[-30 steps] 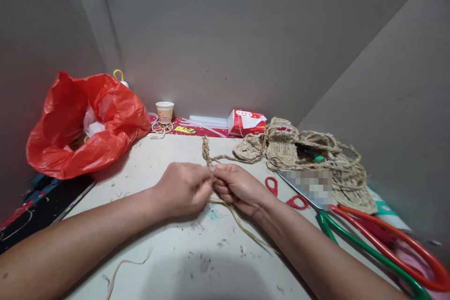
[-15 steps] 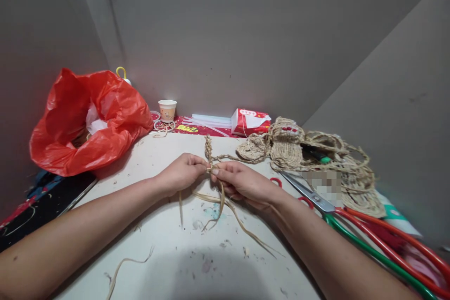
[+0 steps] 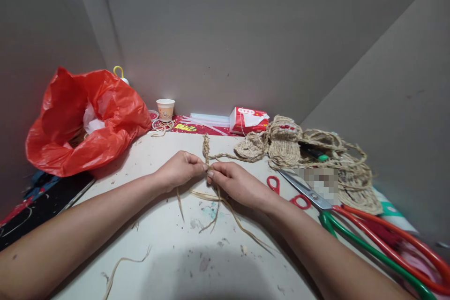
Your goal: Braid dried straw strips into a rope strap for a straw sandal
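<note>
A thin braid of straw [image 3: 206,146] lies on the stained white table [image 3: 176,253], running away from me. My left hand [image 3: 179,169] and my right hand [image 3: 235,183] meet at its near end, both closed in a pinch on the strands. Loose straw strands [image 3: 214,206] trail from under the fingers toward me. The braid's far end joins a pile of woven straw pieces [image 3: 281,143] at the back right.
A red plastic bag [image 3: 80,119] bulges at the left. A paper cup [image 3: 165,109] and a red tissue pack [image 3: 248,119] stand by the back wall. Red-handled scissors [image 3: 297,192] and red and green hoops [image 3: 379,243] lie at the right. One stray strand [image 3: 123,265] lies near me.
Both hands have shifted slightly away from me along the braid. The loose strands, hidden under my hands a second ago, now fan out on the table below them.
</note>
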Demonstrator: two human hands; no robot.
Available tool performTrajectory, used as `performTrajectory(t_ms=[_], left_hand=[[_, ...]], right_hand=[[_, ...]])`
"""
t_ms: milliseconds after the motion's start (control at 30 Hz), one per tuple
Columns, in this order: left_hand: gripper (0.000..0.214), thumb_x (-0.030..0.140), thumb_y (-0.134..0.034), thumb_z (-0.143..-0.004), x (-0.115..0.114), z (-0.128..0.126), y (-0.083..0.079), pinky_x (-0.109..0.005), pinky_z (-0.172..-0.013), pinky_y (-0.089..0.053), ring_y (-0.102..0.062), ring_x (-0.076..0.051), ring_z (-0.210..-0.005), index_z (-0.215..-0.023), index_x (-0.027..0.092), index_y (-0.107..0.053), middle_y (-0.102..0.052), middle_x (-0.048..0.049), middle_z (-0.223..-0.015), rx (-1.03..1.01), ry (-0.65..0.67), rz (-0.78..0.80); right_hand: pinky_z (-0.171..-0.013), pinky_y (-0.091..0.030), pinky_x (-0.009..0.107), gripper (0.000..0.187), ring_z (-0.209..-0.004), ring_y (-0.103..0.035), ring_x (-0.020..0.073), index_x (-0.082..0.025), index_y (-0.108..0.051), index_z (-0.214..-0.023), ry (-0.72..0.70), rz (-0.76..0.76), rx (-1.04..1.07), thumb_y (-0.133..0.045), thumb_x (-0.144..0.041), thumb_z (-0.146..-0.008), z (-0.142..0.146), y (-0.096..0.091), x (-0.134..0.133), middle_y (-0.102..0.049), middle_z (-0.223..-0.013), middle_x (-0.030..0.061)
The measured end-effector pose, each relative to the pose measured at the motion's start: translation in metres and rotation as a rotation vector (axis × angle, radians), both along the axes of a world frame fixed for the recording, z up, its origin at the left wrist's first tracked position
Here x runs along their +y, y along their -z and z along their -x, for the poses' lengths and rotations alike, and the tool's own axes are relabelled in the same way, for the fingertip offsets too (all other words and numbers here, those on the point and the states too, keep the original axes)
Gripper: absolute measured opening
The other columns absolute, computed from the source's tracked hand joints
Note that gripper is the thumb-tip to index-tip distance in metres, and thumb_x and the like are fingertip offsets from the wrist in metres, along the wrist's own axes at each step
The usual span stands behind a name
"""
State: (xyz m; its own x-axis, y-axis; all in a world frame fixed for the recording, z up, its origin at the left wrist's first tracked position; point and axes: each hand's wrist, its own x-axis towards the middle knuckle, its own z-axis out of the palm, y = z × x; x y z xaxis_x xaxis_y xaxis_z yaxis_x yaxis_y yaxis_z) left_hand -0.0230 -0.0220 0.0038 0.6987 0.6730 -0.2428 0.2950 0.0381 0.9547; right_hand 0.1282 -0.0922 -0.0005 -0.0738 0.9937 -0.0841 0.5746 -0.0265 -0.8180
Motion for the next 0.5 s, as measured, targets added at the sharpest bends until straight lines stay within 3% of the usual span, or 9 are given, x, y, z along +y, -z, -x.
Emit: performTrajectory(t_ms=[133, 200, 300, 500], left_hand=[[0.015, 0.026, -0.062, -0.070, 0.0047, 0.0019, 0.0023, -0.019, -0.047, -0.029, -0.044, -0.005, -0.048, -0.067, 0.012, -0.065, -0.063, -0.0020, -0.064, -0.099, 0.077, 0.059], [0.014, 0.026, -0.061, -0.071, 0.0069, 0.0021, 0.0057, -0.019, -0.044, -0.026, -0.040, -0.004, -0.046, -0.072, 0.013, -0.063, -0.064, -0.0016, -0.068, -0.085, 0.066, 0.068], [0.012, 0.026, -0.055, -0.075, 0.0064, 0.0002, 0.0079, -0.020, -0.037, -0.016, -0.026, -0.003, -0.037, -0.076, 0.015, -0.058, -0.061, 0.0010, -0.066, -0.019, 0.065, 0.076], [0.010, 0.017, -0.044, -0.073, 0.0005, -0.0047, 0.0055, -0.021, -0.037, -0.015, -0.024, -0.005, -0.036, -0.065, 0.016, -0.051, -0.035, 0.0071, -0.047, 0.041, 0.029, 0.061]], right_hand=[[-0.047, -0.027, 0.023, 0.019, -0.046, -0.036, 0.0102, -0.017, -0.056, -0.069, 0.012, 0.037, 0.087, -0.042, -0.020, -0.082, -0.0022, 0.0023, -0.0005, -0.043, -0.051, -0.0044], [-0.046, -0.025, 0.023, 0.020, -0.044, -0.035, 0.0098, -0.017, -0.056, -0.069, 0.016, 0.060, 0.109, -0.042, -0.022, -0.083, -0.0033, 0.0032, -0.0006, -0.041, -0.049, -0.0051], [-0.046, -0.022, 0.023, 0.020, -0.042, -0.030, 0.0085, -0.017, -0.057, -0.072, -0.003, 0.089, 0.141, -0.043, -0.024, -0.084, -0.0043, 0.0040, -0.0003, -0.037, -0.048, -0.0065], [-0.047, -0.023, 0.024, 0.021, -0.041, -0.028, 0.0079, -0.016, -0.056, -0.072, -0.032, 0.096, 0.130, -0.041, -0.024, -0.086, -0.0031, 0.0051, 0.0006, -0.033, -0.045, -0.0082]])
